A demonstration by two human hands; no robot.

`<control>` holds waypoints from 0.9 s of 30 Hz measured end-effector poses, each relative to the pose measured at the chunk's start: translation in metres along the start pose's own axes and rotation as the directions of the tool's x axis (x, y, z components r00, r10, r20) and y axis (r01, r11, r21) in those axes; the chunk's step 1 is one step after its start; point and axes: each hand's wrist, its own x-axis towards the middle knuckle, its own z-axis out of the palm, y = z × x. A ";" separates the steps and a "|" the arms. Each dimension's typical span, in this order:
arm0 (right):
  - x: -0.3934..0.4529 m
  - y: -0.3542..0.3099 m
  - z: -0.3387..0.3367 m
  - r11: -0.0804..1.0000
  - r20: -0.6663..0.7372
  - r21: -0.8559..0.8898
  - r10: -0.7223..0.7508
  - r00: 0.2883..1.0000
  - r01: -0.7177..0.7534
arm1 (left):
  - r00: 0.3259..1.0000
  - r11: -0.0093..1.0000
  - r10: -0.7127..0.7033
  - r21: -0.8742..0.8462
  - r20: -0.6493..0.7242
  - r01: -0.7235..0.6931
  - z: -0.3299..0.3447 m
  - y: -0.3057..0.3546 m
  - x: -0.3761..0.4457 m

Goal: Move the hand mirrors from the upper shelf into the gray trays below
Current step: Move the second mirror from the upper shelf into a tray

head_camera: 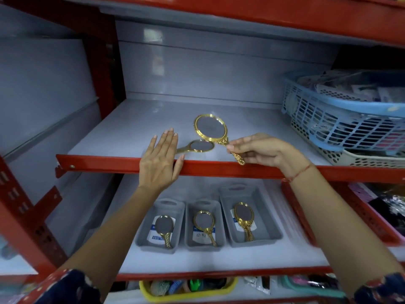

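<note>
My right hand (262, 150) pinches the handle of a large gold hand mirror (211, 129), lifted and tilted above the upper shelf (131, 132). A smaller gold hand mirror (200, 146) lies flat on that shelf near its red front edge. Just left of it, my left hand (161, 159) hovers flat with fingers spread, over its handle end. On the lower shelf stand three gray trays: the left tray (143, 241), the middle tray (189, 242) and the right tray (272, 227). Each holds one gold mirror lying flat.
Stacked blue and beige plastic baskets (341, 119) full of goods fill the upper shelf's right end. A red upright post (103, 62) stands at the left. A yellow bin (188, 291) with combs sits on the shelf below the trays.
</note>
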 end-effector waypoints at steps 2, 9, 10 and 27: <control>-0.020 0.009 -0.002 0.996 0.039 0.077 -0.044 0.998 0.041 | 1.000 1.000 -0.011 -0.017 -0.001 0.011 0.000 -0.004 0.013; -0.064 0.116 0.013 0.979 0.133 0.107 0.158 0.978 -0.173 | 0.999 1.000 -0.024 0.005 0.046 0.024 0.001 0.001 -0.016; -0.065 0.128 0.015 0.971 0.141 0.124 0.188 0.972 -0.205 | 0.998 1.000 -0.021 0.009 0.053 0.021 -0.001 0.000 -0.008; 0.095 0.252 0.092 0.875 -0.233 0.035 0.477 0.848 -0.482 | 0.975 0.994 0.091 0.078 -0.202 -0.076 0.017 -0.004 0.001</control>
